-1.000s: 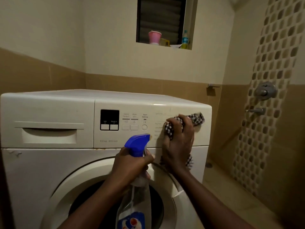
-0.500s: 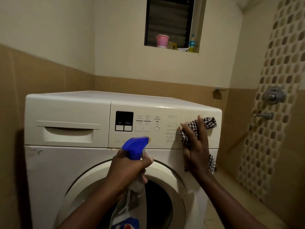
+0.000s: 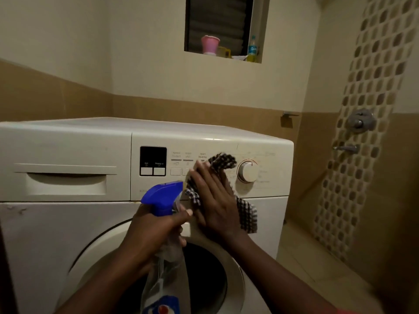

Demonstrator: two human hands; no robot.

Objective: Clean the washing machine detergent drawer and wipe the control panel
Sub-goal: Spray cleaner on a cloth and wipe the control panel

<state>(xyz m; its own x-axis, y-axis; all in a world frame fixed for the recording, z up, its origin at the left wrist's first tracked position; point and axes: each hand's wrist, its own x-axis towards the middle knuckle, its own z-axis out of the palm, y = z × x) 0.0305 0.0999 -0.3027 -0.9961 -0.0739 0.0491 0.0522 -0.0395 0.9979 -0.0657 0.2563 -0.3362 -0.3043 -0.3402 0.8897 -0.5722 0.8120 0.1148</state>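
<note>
A white front-loading washing machine (image 3: 56,234) fills the lower view. Its detergent drawer (image 3: 65,180) at the upper left is closed. The control panel (image 3: 272,168) carries a dark display (image 3: 153,156), buttons and a round dial (image 3: 248,172). My right hand (image 3: 215,200) presses a black-and-white checked cloth (image 3: 223,160) flat against the panel, between the buttons and the dial, fingers straight. My left hand (image 3: 154,232) grips the neck of a clear spray bottle (image 3: 163,198) with a blue trigger head, held in front of the round door (image 3: 204,279).
A window ledge (image 3: 223,56) above holds a pink cup, a yellow object and a small bottle. Shower taps (image 3: 359,121) are mounted on the mosaic-tiled wall at the right. Tiled floor lies to the right of the machine.
My right hand has slid the cloth leftward across the panel, from over the dial area to beside the buttons, uncovering the dial. The spray bottle stays in my left hand.
</note>
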